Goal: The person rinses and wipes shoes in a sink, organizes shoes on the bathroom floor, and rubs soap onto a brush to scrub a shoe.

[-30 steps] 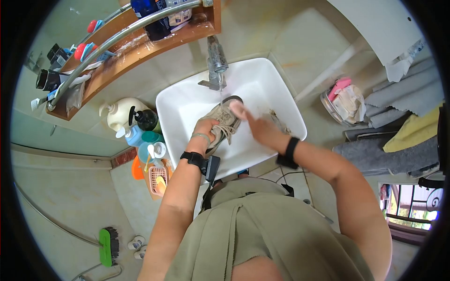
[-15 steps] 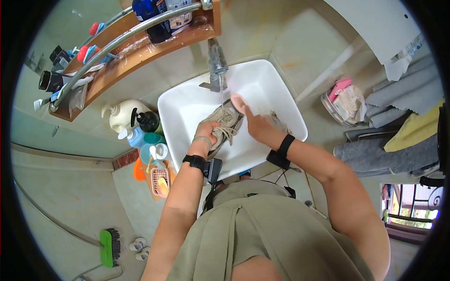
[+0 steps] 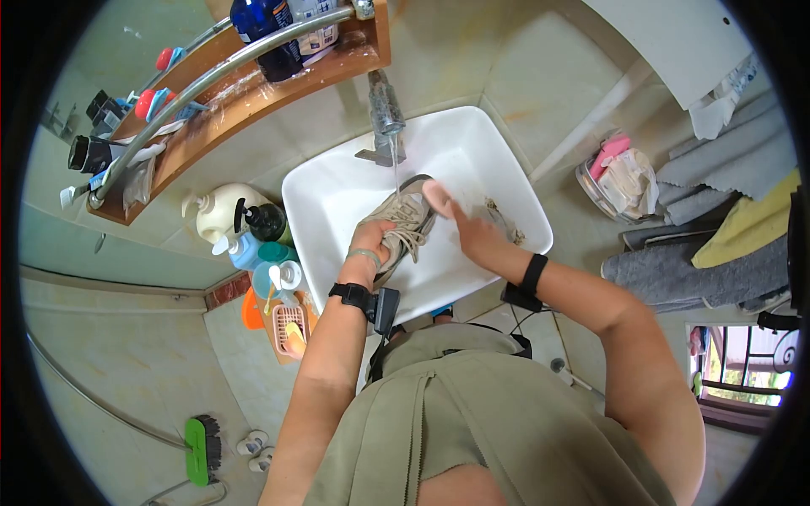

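Note:
My left hand (image 3: 374, 241) is closed around a beige lace-up shoe (image 3: 407, 218), tilted with its toe toward the tap. Water runs from the metal tap (image 3: 386, 114) in a thin stream onto or just beside the shoe's toe. In my right hand (image 3: 486, 241) is a pink scrubbing brush (image 3: 437, 197), held against or just over the shoe's right side; its bristles are hidden. Both hands are over the white sink (image 3: 304, 181). A wet, light-brown shoelace-like clump (image 3: 504, 221) lies in the basin to the right.
A wooden shelf (image 3: 240, 110) with a metal rail curves above the sink's left. Pump bottles (image 3: 268, 221) crowd the left side, near a pink basket (image 3: 289, 325). Towels (image 3: 692, 266) and a wall basket (image 3: 616, 185) hang at right. A green broom (image 3: 199, 451) stands lower left.
My right hand has shifted slightly right and down with the brush, uncovering more of the shoe's toe. My left hand keeps its hold on the shoe.

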Demonstrator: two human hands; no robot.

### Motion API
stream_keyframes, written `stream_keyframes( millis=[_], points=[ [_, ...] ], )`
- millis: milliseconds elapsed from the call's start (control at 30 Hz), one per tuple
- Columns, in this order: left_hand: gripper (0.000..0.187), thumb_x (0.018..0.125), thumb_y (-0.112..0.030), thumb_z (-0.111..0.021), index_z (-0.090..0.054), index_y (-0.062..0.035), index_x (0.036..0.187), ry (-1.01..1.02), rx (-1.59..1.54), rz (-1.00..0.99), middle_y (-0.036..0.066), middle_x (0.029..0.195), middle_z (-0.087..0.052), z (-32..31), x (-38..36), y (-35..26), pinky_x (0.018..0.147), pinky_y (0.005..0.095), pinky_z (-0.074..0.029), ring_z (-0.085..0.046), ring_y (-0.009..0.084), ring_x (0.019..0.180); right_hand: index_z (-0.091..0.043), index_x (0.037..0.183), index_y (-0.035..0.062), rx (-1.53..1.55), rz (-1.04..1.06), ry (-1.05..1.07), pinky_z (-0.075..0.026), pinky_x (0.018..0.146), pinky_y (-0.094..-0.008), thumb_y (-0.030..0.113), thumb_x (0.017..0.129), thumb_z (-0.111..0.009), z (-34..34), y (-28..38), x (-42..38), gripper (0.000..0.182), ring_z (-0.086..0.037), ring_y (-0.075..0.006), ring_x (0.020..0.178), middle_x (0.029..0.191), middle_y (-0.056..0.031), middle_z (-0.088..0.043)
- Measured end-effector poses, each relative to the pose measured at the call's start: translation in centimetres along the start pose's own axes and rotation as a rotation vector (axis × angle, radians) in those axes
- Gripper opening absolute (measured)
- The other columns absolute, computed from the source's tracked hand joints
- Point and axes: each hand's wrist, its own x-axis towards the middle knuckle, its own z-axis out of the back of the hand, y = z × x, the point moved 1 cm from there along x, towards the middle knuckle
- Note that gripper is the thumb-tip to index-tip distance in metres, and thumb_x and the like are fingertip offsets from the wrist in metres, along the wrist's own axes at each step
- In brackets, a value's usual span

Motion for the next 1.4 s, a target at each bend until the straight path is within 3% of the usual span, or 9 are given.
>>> stream_keyframes(
  millis=[200, 267, 333, 433, 767, 867, 967, 1100, 1400],
  points=[
    [0.035, 0.087, 0.007, -0.051, -0.049, 0.0082, 0.122, 0.150, 0.239, -0.242, 0.020, 0.111, -0.061, -2.1, -3.1, 2.8, 0.082, 0.0386, -0.055, -0.063, 0.0290, 0.097, -0.030, 0.139, 0.0016, 0.188, 0.042, -0.089, -0.049, 0.074, -0.0537, 0.004, 0.083, -0.046, -4.1, -2.4, 7.3, 0.058, -0.062, -0.0480, 0.082, 0.088, -0.0323, -0.062],
    [0.037, 0.084, -0.003, -0.061, -0.052, 0.0086, 0.118, 0.146, 0.286, -0.296, 0.020, 0.112, -0.061, -2.5, -3.3, 3.7, 0.077, 0.0350, -0.055, -0.063, 0.0252, 0.097, -0.035, 0.140, 0.0079, 0.229, 0.021, -0.023, -0.051, 0.065, -0.0453, 0.009, 0.085, -0.048, -1.4, 1.5, 5.8, 0.057, -0.064, -0.0394, 0.075, 0.094, -0.0287, -0.063],
    [0.048, 0.078, -0.016, -0.071, -0.055, 0.0081, 0.116, -0.038, 1.172, -0.288, 0.021, 0.112, -0.062, -4.4, -6.0, 3.3, 0.081, 0.0347, -0.052, -0.063, 0.0272, 0.098, -0.032, 0.142, 0.0089, 0.171, 0.164, 0.042, -0.051, 0.065, -0.0484, 0.009, 0.085, -0.044, 0.7, 4.1, 3.6, 0.058, -0.063, -0.0422, 0.075, 0.083, -0.0294, -0.062],
    [0.058, 0.071, -0.027, -0.076, -0.057, 0.0065, 0.115, 0.068, 1.466, -0.438, 0.022, 0.112, -0.062, -3.3, -5.1, 4.8, 0.087, 0.0357, -0.048, -0.061, 0.0308, 0.102, -0.034, 0.142, 0.0100, -0.011, 0.127, 0.133, -0.049, 0.070, -0.0505, 0.015, 0.091, -0.042, 4.0, 3.1, 2.7, 0.051, -0.062, -0.0446, 0.077, 0.080, -0.0276, -0.063],
    [0.052, 0.076, -0.028, -0.072, -0.058, 0.0033, 0.117, 0.103, 1.379, -0.707, 0.022, 0.117, -0.060, -5.1, -6.5, 3.3, 0.093, 0.0383, -0.045, -0.056, 0.0355, 0.111, -0.047, 0.136, 0.0153, 0.326, 0.203, -0.010, -0.049, 0.072, -0.0454, 0.030, 0.096, -0.046, 6.3, 4.9, 1.7, 0.042, -0.061, -0.0431, 0.082, 0.090, -0.0242, -0.064],
    [0.047, 0.080, -0.024, -0.069, -0.058, 0.0012, 0.117, 0.144, 1.505, -0.382, 0.022, 0.118, -0.060, -4.0, -6.8, 2.9, 0.095, 0.0382, -0.044, -0.055, 0.0356, 0.111, -0.049, 0.135, 0.0202, 0.365, 0.300, 0.038, -0.049, 0.072, -0.0449, 0.033, 0.095, -0.046, 6.9, 5.3, 1.2, 0.041, -0.062, -0.0415, 0.082, 0.092, -0.0217, -0.065],
    [0.042, 0.082, -0.018, -0.066, -0.057, -0.0007, 0.120, 0.194, 1.357, -0.755, 0.020, 0.126, -0.056, -1.7, -5.9, 3.5, 0.101, 0.0367, -0.038, -0.050, 0.0342, 0.118, -0.055, 0.129, 0.0234, 0.144, 0.172, 0.038, -0.051, 0.072, -0.0443, 0.030, 0.093, -0.050, 7.8, -0.7, 0.6, 0.037, -0.063, -0.0392, 0.080, 0.089, -0.0184, -0.066],
    [0.044, 0.081, -0.017, -0.065, -0.056, -0.0008, 0.121, 0.144, 1.375, -0.715, 0.019, 0.127, -0.054, -2.3, -5.4, 2.7, 0.102, 0.0370, -0.037, -0.048, 0.0336, 0.120, -0.059, 0.124, 0.0275, 0.181, 0.159, -0.096, -0.052, 0.069, -0.0437, 0.029, 0.092, -0.052, 7.6, -2.5, 0.8, 0.033, -0.064, -0.0376, 0.075, 0.086, -0.0163, -0.067],
    [0.030, 0.086, -0.019, -0.052, -0.062, -0.0057, 0.111, 0.147, 1.803, -0.734, 0.013, 0.109, -0.065, -0.8, -1.7, 2.6, 0.088, 0.0405, -0.047, -0.060, 0.0334, 0.100, -0.061, 0.123, 0.0281, 0.065, 0.467, -0.060, -0.051, 0.062, -0.0397, 0.034, 0.092, -0.053, 7.1, 8.8, 4.5, 0.032, -0.062, -0.0349, 0.071, 0.084, -0.0120, -0.067]
  ],
)
